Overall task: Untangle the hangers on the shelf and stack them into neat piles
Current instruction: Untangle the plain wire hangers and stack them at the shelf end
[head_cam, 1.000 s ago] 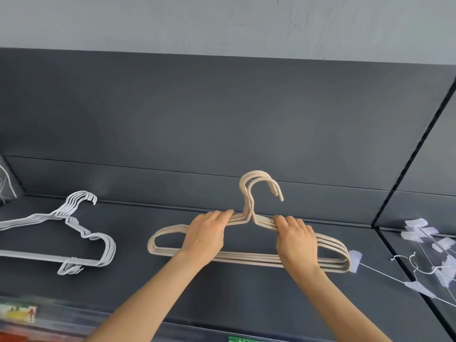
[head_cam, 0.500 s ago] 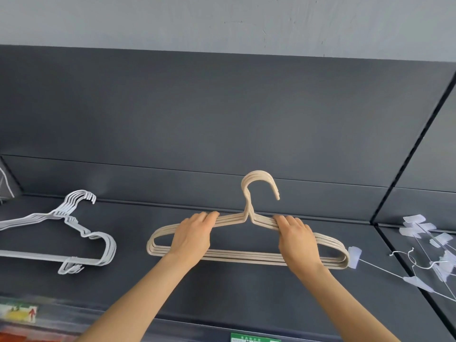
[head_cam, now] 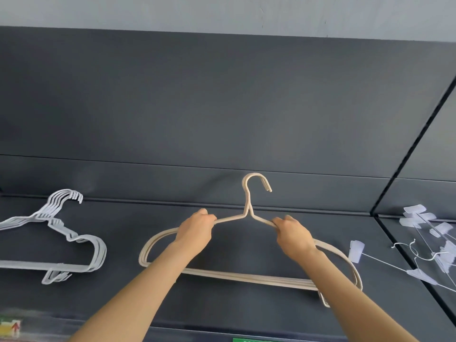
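- The stack of beige hangers [head_cam: 246, 277] lies at the middle of the dark shelf [head_cam: 246, 309], its hooks lined up and pointing to 12 o'clock, toward the back panel [head_cam: 222, 107].
- The left hand [head_cam: 195, 230] has its fingers curled round the stack's left shoulder wires close to the neck. The right hand [head_cam: 292, 234] grips the right shoulder the same way.
- Whether the bottom bars touch the shelf cannot be told.
- At 9 o'clock, well apart, a pile of white hangers [head_cam: 97, 253] lies flat.
- At 3 o'clock lie tangled wire clip hangers [head_cam: 419, 257], one clear clip [head_cam: 356, 251] just beside the stack's right end.
- At 6 o'clock a green label [head_cam: 256, 339] sits on the shelf's front edge.
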